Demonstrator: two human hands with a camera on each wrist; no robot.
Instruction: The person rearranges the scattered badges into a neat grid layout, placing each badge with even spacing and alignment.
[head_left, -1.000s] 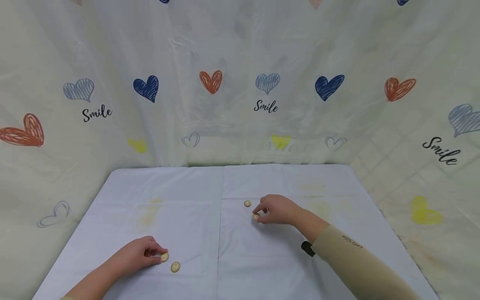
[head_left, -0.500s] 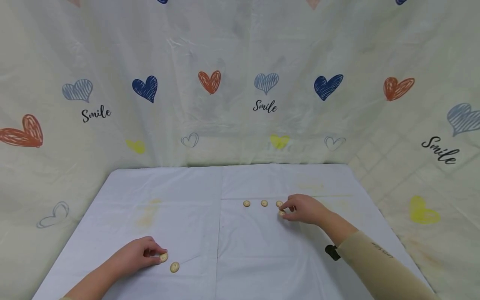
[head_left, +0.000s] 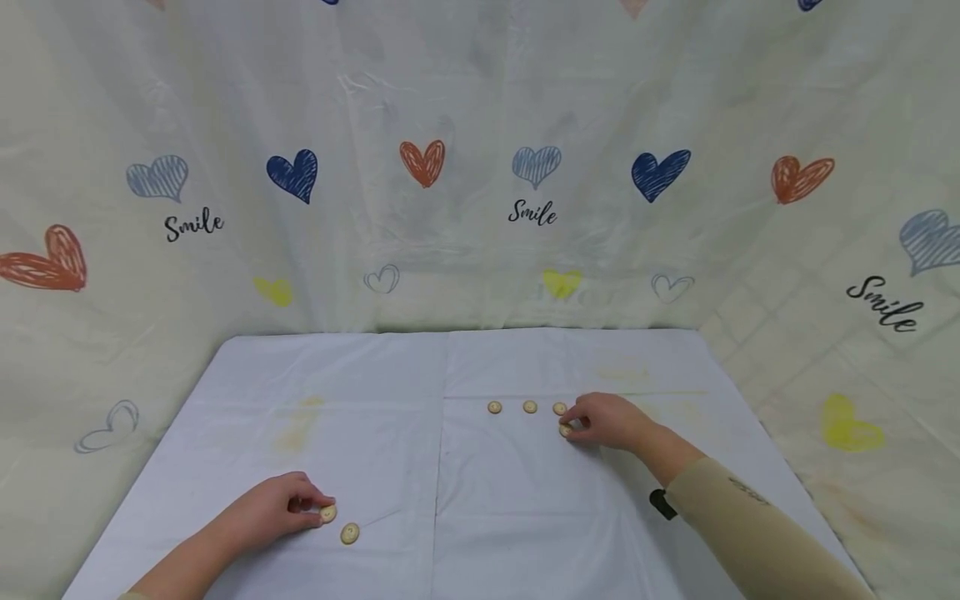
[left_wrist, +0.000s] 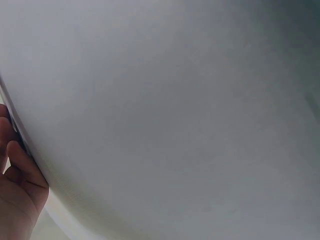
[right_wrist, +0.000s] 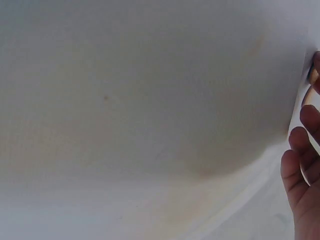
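In the head view my left hand point(head_left: 270, 510) pinches a round wooden button point(head_left: 327, 514) between thumb and forefinger, low over the white cloth. A second wooden button point(head_left: 350, 533) lies just right of it, on the near side. My right hand point(head_left: 611, 421) pinches another button point(head_left: 566, 430) by its edge, farther back on the table. Behind that one, a row of three buttons lies on the cloth: a left one point(head_left: 494, 407), a middle one point(head_left: 529, 407) and a right one point(head_left: 559, 408), close to my right fingertips. Both wrist views catch only parts of the hands.
A white cloth point(head_left: 397, 433) covers the table, with a fold line down its middle and faint yellow stains. Behind stands a pale curtain point(head_left: 465, 242) printed with hearts and "Smile". A small dark object point(head_left: 663, 504) sits under my right wrist.
My right hand has moved right with its button, uncovering the middle and right buttons of the row. Over the last half second it shifts slightly nearer. The left hand stays put.
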